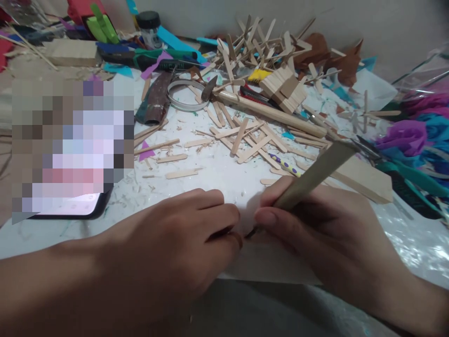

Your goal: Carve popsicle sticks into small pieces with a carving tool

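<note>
My right hand (315,229) grips a tool with a broad, flat olive-brown handle (312,175). Its handle slants up to the right, and a thin dark tip (251,232) points down to the left. Just left of that tip is my left hand (199,229), fingers curled inward near the front edge of the white table (224,175). Whatever the left fingers may hold is hidden. Beyond both hands lie loose popsicle sticks (252,140), some crossed over each other.
A lit phone (94,206), mostly pixelated, stands at left. Behind are a hammer (266,112), a tape roll (187,96), wooden blocks (284,89) and a heap of sticks (259,51). Right of my right hand lie a wood block (365,175) and teal-handled pliers (410,180).
</note>
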`<act>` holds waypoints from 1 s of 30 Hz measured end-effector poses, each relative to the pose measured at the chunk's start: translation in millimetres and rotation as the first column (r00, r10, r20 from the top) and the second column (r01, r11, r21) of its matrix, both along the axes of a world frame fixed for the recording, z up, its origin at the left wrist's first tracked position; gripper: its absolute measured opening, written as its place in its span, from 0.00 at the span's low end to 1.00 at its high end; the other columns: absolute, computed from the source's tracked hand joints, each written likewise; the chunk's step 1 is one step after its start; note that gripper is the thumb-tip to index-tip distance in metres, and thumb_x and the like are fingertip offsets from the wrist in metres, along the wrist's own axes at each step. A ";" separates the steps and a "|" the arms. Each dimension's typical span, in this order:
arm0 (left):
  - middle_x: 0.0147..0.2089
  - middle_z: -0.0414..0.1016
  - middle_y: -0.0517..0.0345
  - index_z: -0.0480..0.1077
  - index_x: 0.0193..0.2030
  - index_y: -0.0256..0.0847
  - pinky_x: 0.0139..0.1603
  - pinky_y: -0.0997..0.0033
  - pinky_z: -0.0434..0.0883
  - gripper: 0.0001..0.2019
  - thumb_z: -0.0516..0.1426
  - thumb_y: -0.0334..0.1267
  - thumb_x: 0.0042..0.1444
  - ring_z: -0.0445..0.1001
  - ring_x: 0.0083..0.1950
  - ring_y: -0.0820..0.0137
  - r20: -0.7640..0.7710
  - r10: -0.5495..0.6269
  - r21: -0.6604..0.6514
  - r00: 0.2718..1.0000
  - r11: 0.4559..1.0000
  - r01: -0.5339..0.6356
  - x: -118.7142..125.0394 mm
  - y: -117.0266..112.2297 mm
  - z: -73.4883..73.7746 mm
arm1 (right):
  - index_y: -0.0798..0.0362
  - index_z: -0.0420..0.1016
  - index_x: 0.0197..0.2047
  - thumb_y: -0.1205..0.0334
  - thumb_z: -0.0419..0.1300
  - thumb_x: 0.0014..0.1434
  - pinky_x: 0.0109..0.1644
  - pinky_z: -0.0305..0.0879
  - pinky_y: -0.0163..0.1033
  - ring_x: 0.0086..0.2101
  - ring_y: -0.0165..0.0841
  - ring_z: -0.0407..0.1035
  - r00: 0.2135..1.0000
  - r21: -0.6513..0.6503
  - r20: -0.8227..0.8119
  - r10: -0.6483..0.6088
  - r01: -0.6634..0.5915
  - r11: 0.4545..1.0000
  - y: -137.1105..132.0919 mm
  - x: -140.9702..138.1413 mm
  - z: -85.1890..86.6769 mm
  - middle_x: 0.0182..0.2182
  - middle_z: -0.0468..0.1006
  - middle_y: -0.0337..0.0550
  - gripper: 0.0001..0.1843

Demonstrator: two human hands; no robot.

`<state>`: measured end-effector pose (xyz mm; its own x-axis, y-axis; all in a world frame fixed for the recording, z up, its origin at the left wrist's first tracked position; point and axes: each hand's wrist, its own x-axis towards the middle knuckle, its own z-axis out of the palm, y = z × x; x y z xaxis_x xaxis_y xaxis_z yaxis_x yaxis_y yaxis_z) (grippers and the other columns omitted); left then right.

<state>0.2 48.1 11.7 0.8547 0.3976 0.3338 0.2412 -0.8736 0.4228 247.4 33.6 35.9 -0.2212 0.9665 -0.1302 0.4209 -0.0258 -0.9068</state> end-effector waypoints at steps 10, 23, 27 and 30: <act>0.48 0.81 0.56 0.82 0.44 0.39 0.52 0.62 0.73 0.19 0.50 0.26 0.81 0.73 0.46 0.63 -0.024 0.065 -0.038 0.998 0.997 -0.066 -2.5 -12.4 -2.9 | 0.48 0.81 0.31 0.39 0.72 0.62 0.22 0.50 0.34 0.22 0.29 0.57 0.985 -0.278 0.145 0.098 -0.055 0.959 26.3 -6.7 0.3 0.20 0.68 0.33 0.21; 0.47 0.85 0.54 0.85 0.49 0.36 0.63 0.63 0.74 0.23 0.47 0.22 0.81 0.78 0.50 0.62 -0.014 0.030 0.207 0.999 0.978 -0.027 -1.0 -5.3 -5.4 | 0.49 0.69 0.16 0.39 0.63 0.79 0.20 0.54 0.31 0.16 0.24 0.58 0.652 -0.516 0.023 0.758 -0.641 0.568 93.4 -13.3 27.8 0.12 0.66 0.34 0.40; 0.48 0.85 0.54 0.85 0.51 0.35 0.59 0.59 0.75 0.20 0.50 0.22 0.80 0.77 0.51 0.60 -0.017 0.025 0.235 1.000 0.972 -0.021 -2.4 -9.1 -7.6 | 0.48 0.66 0.16 0.36 0.58 0.81 0.22 0.54 0.33 0.17 0.25 0.57 0.567 -0.519 -0.022 0.823 -0.710 0.475 101.3 -16.2 27.0 0.13 0.65 0.34 0.43; 0.49 0.85 0.52 0.84 0.53 0.34 0.56 0.56 0.77 0.19 0.51 0.22 0.79 0.78 0.52 0.58 -0.008 0.015 0.226 1.000 0.974 -0.013 -3.9 -9.8 -9.9 | 0.49 0.68 0.19 0.37 0.61 0.80 0.21 0.53 0.32 0.18 0.25 0.58 0.569 -0.520 -0.016 0.822 -0.707 0.480 101.6 -16.9 26.7 0.16 0.67 0.34 0.39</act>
